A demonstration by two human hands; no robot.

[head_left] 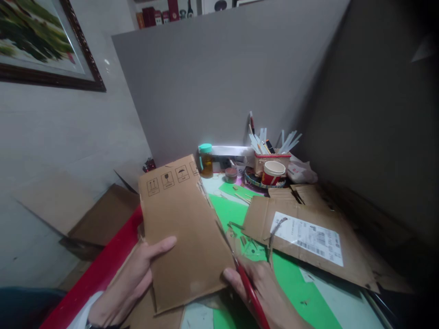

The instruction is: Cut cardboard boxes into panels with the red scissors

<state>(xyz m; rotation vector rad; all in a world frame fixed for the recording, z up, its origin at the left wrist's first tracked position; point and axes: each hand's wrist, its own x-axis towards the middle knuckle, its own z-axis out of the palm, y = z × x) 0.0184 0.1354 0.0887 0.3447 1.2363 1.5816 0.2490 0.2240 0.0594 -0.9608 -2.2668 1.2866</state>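
Note:
A brown cardboard piece (181,228) with printed handling symbols along its top is held up at a tilt. On its left edge is my left hand (137,269), the thumb on its face and the other fingers behind. At the lower right edge, my right hand (257,278) is closed around a red-handled tool (249,292) with a thin metal blade, which lies along the cardboard's right edge. A thin curled strip of cardboard (270,242) rises beside the right hand. Small scraps (244,240) lie on the green sheet (226,208) behind.
Another cardboard piece with a white label (308,237) lies at right. Further back stand a teal-lidded jar (206,162), a paper cup (273,173) and a basket (284,160) of sticks. An open cardboard box (103,219) is at left, beyond the red table edge (99,265).

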